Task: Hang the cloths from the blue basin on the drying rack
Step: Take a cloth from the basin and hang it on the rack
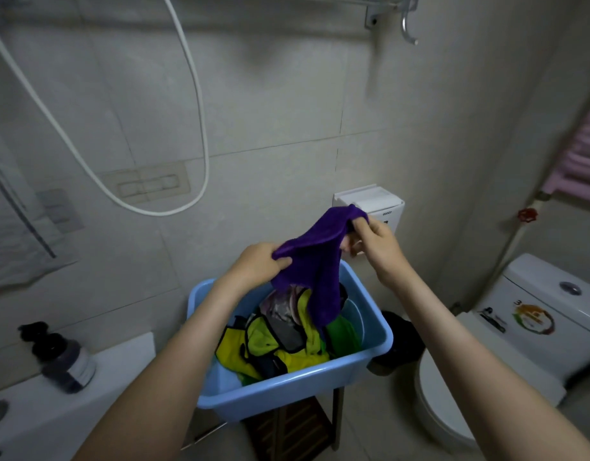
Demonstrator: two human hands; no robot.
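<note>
— What is coming through on your feed, starting from the left?

— I am seeing a dark pump bottle [65, 361] standing on a white surface [120, 357] at the far left. A white shower hose [195, 94] is looping down the tiled wall above it.

— And the hands?

— The left hand [263, 264] is pinching the lower left end of a purple cloth [315, 261], with its thumb and curled fingers clamped on the edge. The right hand [377, 241] is holding the other end higher up, its fingers closed on that corner.

— How is the cloth lying?

— Its top edge is running from the left hand up to the right hand, so the long axis is slanting upward to the right. The rest is hanging down from that edge and pointing into the blue basin [363, 357]. I cannot tell whether the tip is touching the pile.

— What is in the basin?

— Yellow-green cloths [263, 344] are lying bunched inside it, directly under the hands. The basin is sitting on a wooden stool [287, 427].

— Anything further right?

— A white toilet [520, 327] is standing just beside the basin.
</note>
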